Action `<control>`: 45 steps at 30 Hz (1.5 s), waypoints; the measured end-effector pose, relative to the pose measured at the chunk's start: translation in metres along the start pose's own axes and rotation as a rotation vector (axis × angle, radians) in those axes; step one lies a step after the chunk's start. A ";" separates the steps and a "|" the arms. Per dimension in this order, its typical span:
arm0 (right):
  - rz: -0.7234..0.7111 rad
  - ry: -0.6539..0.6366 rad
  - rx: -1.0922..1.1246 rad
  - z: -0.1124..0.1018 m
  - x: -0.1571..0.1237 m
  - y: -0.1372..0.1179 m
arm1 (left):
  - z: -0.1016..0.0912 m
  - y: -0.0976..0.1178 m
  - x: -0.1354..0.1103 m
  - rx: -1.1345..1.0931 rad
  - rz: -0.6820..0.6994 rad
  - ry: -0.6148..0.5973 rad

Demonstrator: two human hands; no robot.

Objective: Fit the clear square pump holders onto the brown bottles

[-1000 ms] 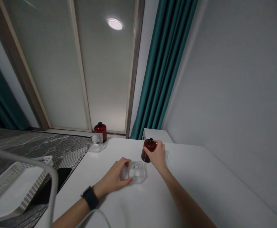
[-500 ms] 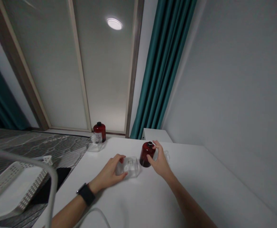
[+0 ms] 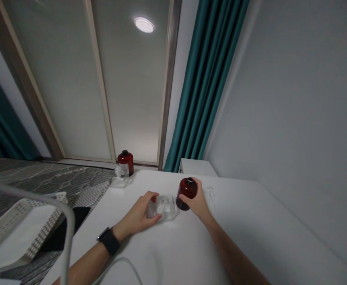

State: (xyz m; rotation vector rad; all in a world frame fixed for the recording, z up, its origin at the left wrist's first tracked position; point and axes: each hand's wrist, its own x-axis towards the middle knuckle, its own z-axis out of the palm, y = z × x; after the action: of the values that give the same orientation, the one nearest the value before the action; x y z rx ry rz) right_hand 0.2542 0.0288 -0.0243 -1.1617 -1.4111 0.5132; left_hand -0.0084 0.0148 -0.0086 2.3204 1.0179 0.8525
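A dark red bottle (image 3: 186, 193) with a black neck stands upright on the white table (image 3: 185, 245). My right hand (image 3: 199, 204) is closed around its right side, thumb across the front and fingers behind the shoulder. Just left of the bottle lies a clear plastic box (image 3: 168, 206) with something transparent in it that I cannot make out. My left hand (image 3: 139, 213), with a black watch on the wrist, grips the box's left end between thumb and fingers. Crumpled clear plastic (image 3: 210, 196) sits behind my right hand.
At the table's far left corner stand another red bottle (image 3: 126, 160) with a pale label and a second clear box (image 3: 119, 182). A white perforated basket (image 3: 32, 237) is off the left edge. A pale curved tube (image 3: 69, 233) crosses the near left; a cable (image 3: 128, 261) lies near the front.
My right hand has closed from a loose, spread pose onto the red bottle. My left hand stays at the clear box. The whole view has shifted slightly.
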 end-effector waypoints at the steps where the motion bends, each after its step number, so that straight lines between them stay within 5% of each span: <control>1: 0.005 0.028 -0.005 0.002 -0.002 0.000 | 0.000 0.001 0.000 0.001 -0.003 -0.003; 17: 0.005 0.158 -0.074 0.004 -0.030 -0.020 | 0.003 -0.004 -0.001 -0.025 0.010 -0.026; 36: -0.119 0.040 -0.179 0.004 -0.044 -0.028 | 0.016 0.016 -0.002 -0.009 -0.137 -0.048; 45: -0.271 -0.179 -0.243 -0.006 -0.040 -0.048 | 0.008 0.021 -0.004 0.034 -0.094 -0.038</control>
State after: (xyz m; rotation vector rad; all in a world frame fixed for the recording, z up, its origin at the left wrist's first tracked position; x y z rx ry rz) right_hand 0.2360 -0.0274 -0.0018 -1.1112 -1.7926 0.2637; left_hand 0.0056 -0.0024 -0.0027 2.2885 1.1235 0.7567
